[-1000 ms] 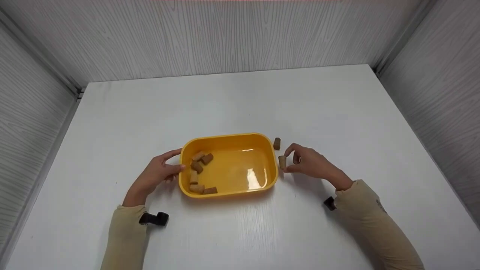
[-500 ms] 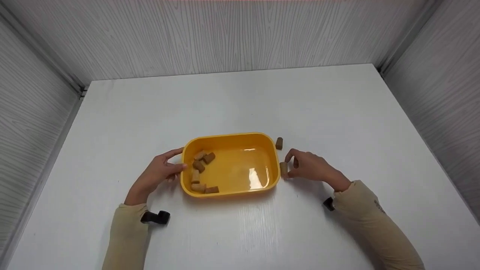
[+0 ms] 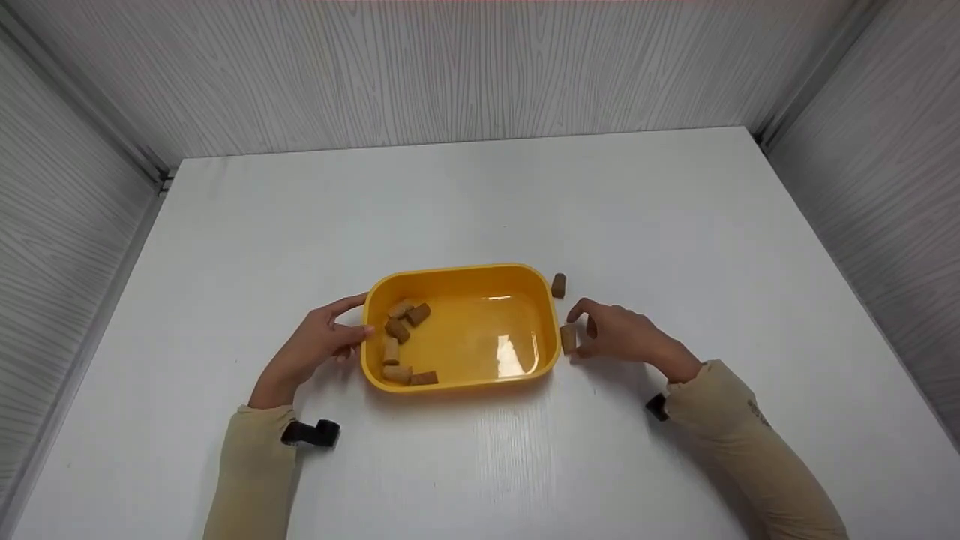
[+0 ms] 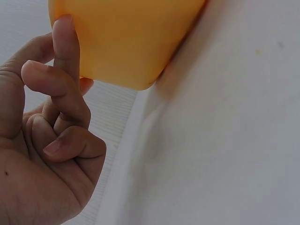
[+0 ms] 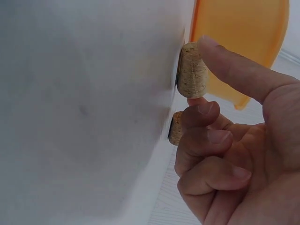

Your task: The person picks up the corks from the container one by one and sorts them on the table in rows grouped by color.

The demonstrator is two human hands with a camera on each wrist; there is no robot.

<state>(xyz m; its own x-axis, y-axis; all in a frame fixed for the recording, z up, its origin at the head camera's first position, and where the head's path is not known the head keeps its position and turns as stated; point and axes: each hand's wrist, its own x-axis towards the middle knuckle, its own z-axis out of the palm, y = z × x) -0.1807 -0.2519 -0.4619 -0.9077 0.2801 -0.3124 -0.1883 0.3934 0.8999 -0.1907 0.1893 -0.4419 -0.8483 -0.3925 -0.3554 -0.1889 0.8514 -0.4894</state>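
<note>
Pinching one cork (image 3: 568,340) in its fingers, the right hand (image 3: 619,331) sits right of frame centre, beside one yellow tray (image 3: 465,388). Six more corks (image 3: 391,351) lie in the tray's left part, an eighth cork (image 3: 559,286) on the table (image 3: 480,465) off its upper-right corner. The left hand (image 3: 319,337) touches the left end, thumb and forefinger spread.

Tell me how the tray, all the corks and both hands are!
Yellow tray: open on top, partly filled
Six corks: lying inside, toward the left end
Light cork: outside the tray, pinched
Dark cork: outside the tray, not held
Left hand: gripping the tray's end
Right hand: pinching the light cork
</note>
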